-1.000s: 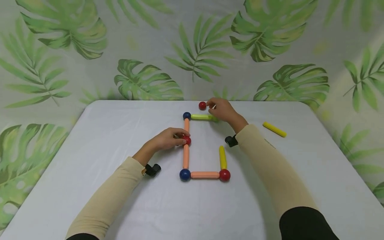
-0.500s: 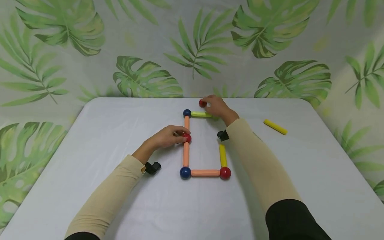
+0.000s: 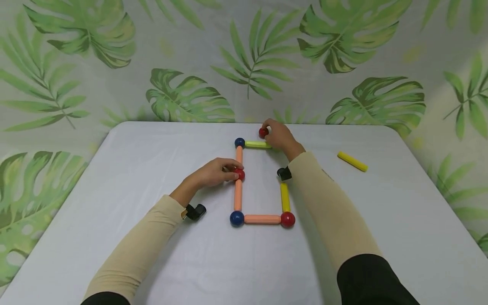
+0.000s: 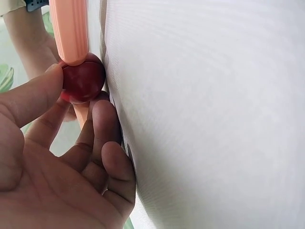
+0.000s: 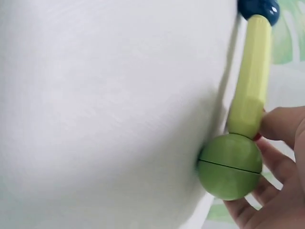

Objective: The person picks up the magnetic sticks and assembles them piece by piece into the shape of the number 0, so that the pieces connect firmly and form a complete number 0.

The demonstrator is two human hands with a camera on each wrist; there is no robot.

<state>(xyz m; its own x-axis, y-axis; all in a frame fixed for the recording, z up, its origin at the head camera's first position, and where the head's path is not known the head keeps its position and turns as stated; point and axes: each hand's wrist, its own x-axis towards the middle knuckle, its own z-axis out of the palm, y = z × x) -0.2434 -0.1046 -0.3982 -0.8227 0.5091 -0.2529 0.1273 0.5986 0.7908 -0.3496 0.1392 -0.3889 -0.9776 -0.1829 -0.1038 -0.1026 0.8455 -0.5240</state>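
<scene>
My left hand (image 3: pixel 213 173) pinches a red ball (image 4: pixel 85 80) midway along the left side of a frame of sticks and balls. Orange sticks (image 3: pixel 238 195) join this ball to a blue ball (image 3: pixel 239 142) behind and another blue ball (image 3: pixel 237 219) in front. At the back, my right hand (image 3: pixel 280 136) grips a loose red ball (image 3: pixel 263 133) between thumb and fingers. The right wrist view shows a yellow-green stick (image 5: pixel 251 76) ending in a green ball (image 5: pixel 230 167), right beside that hand, which mostly hides the red ball there.
An orange stick (image 3: pixel 262 219) runs along the front to a red ball (image 3: pixel 287 220). From it a yellow stick (image 3: pixel 285 197) points backward, its far end without a ball. Another yellow stick (image 3: pixel 352 162) lies apart on the white table (image 3: pixel 400 220), right of my right arm.
My right hand has moved left to the loose red ball, taken hold of it and shifted it slightly right. The left hand has stayed on its ball.
</scene>
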